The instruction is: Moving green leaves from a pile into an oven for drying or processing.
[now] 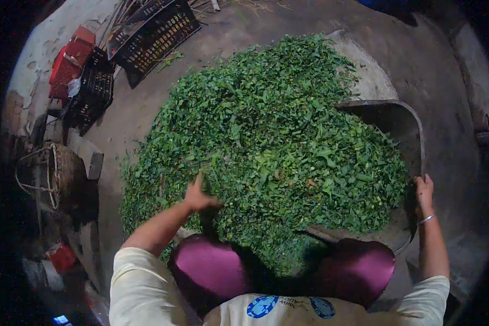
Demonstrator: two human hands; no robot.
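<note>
Concrete floor [429, 65], one leaf heap [266, 136], two hands [200, 196]

dim, bluish light (dark fisheye rim)

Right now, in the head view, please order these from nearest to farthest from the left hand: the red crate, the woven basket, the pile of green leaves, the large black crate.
1. pile of green leaves: the left hand touches its near edge.
2. woven basket: on the floor at left.
3. red crate: upper left, by the wall.
4. large black crate: at top, leaning; too close to the red crate to rank firmly.
</note>
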